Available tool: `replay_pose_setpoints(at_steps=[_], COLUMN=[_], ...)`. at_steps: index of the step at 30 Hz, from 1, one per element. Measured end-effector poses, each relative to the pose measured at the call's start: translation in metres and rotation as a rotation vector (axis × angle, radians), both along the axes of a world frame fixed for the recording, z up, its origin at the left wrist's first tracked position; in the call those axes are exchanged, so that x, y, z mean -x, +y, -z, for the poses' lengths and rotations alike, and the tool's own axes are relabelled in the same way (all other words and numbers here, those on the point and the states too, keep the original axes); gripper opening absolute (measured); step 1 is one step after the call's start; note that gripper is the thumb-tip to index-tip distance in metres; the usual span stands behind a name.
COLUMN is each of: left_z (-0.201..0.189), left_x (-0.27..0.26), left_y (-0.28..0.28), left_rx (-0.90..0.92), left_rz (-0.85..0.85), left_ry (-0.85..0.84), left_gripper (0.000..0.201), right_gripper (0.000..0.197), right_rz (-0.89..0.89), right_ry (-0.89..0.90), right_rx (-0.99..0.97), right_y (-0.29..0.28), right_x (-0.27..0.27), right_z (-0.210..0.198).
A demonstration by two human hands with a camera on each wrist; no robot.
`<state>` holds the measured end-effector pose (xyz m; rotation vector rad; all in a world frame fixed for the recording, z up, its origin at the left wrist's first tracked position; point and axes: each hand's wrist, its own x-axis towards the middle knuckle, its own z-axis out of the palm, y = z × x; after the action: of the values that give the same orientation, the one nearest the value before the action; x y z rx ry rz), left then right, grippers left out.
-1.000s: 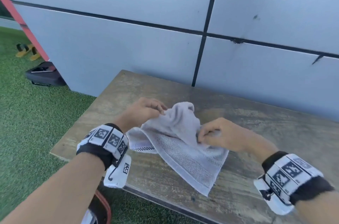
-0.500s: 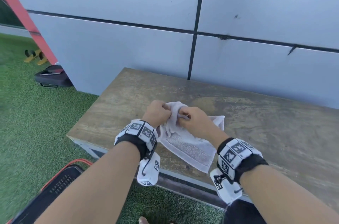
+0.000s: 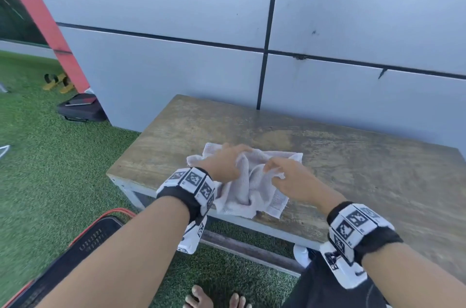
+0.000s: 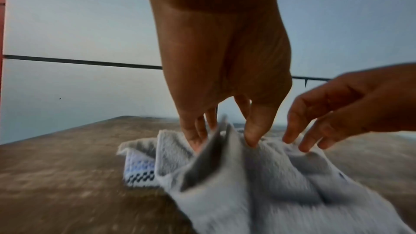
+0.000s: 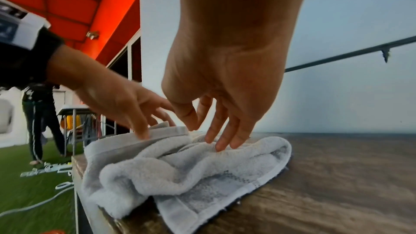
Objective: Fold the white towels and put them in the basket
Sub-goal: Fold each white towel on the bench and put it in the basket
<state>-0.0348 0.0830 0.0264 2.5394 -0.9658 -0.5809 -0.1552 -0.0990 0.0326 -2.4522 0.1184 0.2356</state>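
Note:
A crumpled white towel [image 3: 249, 194] lies bunched on the wooden table [image 3: 353, 169] near its front left edge, one corner hanging over. My left hand [image 3: 227, 164] sits on its left part and pinches a raised fold between thumb and fingers [image 4: 195, 138]. My right hand [image 3: 282, 176] hovers over the right part with relaxed fingers. Its fingertips [image 5: 221, 146] only touch the cloth [image 5: 180, 172]. A checked band [image 4: 139, 177] shows at the towel's left end. The black basket with a red rim [image 3: 83, 252] stands on the grass below my left forearm.
A grey panelled wall [image 3: 176, 68] backs the table. A black bag [image 3: 80, 106] and yellow items [image 3: 55, 81] lie on the grass at far left. My bare toes [image 3: 201, 297] show at the bottom. Another person [image 5: 38, 122] stands far off.
The towel came down from the air onto the table and now lies bunched. My right hand has let go of its fold and opened. Both hands moved slightly apart.

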Motion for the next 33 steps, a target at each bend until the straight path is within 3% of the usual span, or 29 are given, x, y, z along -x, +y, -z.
replay_pose_setpoints(at_steps=[1,4,7,11,13,16,17,18,21,24,29,33], left_z=[0.005,0.017,0.017,0.003,-0.005,-0.018,-0.022,-0.026,-0.030,-0.041,-0.041,-0.026], left_x=[0.005,0.018,0.022,0.025,0.024,0.018,0.016,0.014,0.005,-0.002,-0.008,-0.015], left_y=[0.001,0.011,0.021,0.021,0.021,0.026,0.029,0.034,0.046,0.048,0.030,0.016], left_rx=[-0.061,-0.004,0.159,0.364,0.407,0.402,0.395,0.388,0.417,0.558,0.678,0.665], left_rz=[0.002,-0.009,-0.050,-0.230,-0.298,-0.302,-0.286,-0.267,-0.281,-0.399,-0.534,-0.609], left_ry=[-0.011,-0.001,-0.023,0.117,0.164,0.163,0.145,0.126,0.085,0.074,0.082,0.199], left_gripper=[0.057,0.049,0.030,0.029,0.029,0.035,0.039,0.042,0.047,0.036,0.024,0.036], right_gripper=[0.028,0.034,0.056,0.079,0.072,0.017,0.012,0.019,0.021,0.013,0.008,0.011], right_rz=[0.031,0.029,-0.049,-0.086,-0.088,-0.144,-0.146,-0.130,0.075,0.347,0.607,0.763], right_ry=[0.012,0.039,0.005,-0.031,-0.005,-0.056,-0.077,-0.096,-0.272,-0.460,-0.228,-0.078], right_rx=[-0.032,-0.032,0.116,0.230,0.266,0.391,0.404,0.386,0.135,-0.062,-0.001,-0.021], right_y=[0.001,0.008,0.018,0.031,0.034,0.033,0.029,0.023,0.000,-0.024,-0.055,-0.066], right_x=[-0.001,-0.005,-0.006,-0.011,-0.014,-0.018,-0.018,-0.019,-0.019,-0.012,0.003,0.013], right_z=[0.004,0.016,0.028,0.037,0.036,0.033,0.031,0.029,0.016,0.004,0.018,0.039])
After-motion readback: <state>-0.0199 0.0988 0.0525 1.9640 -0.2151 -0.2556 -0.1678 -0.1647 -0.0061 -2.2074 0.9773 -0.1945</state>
